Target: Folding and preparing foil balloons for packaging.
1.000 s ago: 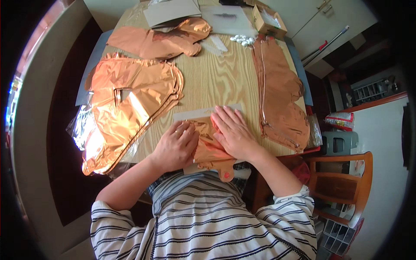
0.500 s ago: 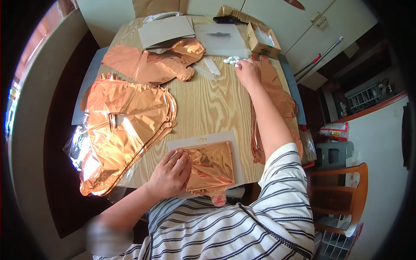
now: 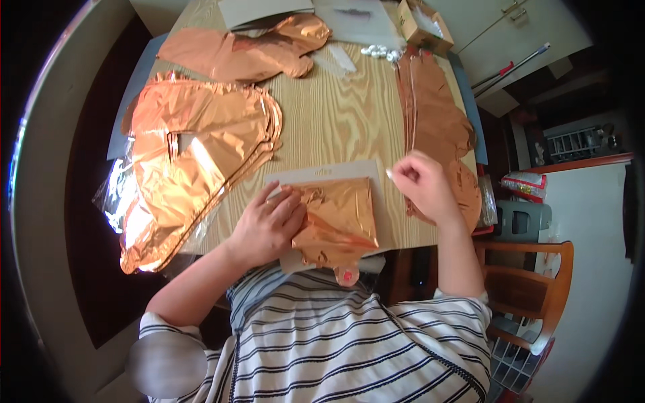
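A copper-coloured foil balloon [image 3: 339,215], folded into a rough rectangle, lies on a pale backing card [image 3: 377,171] at the table's near edge. Its clear tail with a red dot [image 3: 347,276] hangs out over the front. My left hand [image 3: 267,221] presses on the foil's left side, fingers bent over it and holding it against the card. To the right, raised beside the card, my right hand [image 3: 426,185] is closed in a pinch. A small white piece [image 3: 390,174] sticks out between its thumb and finger. Similar white pieces [image 3: 380,52] lie in a little pile toward the far right.
Stacked copper foil balloons lie at left [image 3: 201,148], far left [image 3: 242,54] and along the right edge [image 3: 437,114]. White strips in a clear bag [image 3: 341,59], a grey-white card [image 3: 265,12] and a small open cardboard box [image 3: 424,27] are at the back. A wooden chair [image 3: 531,275] stands right.
My right hand has come back from the white pile toward the folded balloon, now with a small white piece pinched in it. My left hand stays on the foil. The view has tilted downward.
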The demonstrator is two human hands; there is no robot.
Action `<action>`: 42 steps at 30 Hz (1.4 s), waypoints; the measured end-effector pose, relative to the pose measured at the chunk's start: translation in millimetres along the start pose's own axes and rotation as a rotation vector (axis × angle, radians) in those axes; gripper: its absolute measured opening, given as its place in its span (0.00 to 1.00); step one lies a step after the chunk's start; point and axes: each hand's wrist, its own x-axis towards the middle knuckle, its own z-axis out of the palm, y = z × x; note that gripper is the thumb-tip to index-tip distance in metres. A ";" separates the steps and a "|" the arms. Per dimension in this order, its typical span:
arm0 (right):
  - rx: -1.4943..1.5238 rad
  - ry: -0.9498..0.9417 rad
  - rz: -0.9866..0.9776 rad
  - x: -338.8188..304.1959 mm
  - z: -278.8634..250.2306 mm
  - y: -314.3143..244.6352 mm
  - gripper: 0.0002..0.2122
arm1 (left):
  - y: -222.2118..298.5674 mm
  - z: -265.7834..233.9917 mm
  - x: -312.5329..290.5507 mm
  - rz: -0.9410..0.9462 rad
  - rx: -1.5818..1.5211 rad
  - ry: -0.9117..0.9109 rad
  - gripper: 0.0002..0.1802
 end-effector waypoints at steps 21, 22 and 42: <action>-0.573 0.030 -0.501 -129.0 73.3 -8.5 0.26 | -29.6 -30.5 24.5 0.065 -0.314 -0.228 0.21; -0.505 0.067 -0.501 -128.5 74.8 -5.3 0.23 | -28.8 -31.9 26.8 0.064 -0.322 -0.241 0.21; -0.753 0.439 0.210 -78.6 106.7 -0.3 0.22 | -4.8 -22.2 21.0 0.208 -0.006 -0.191 0.28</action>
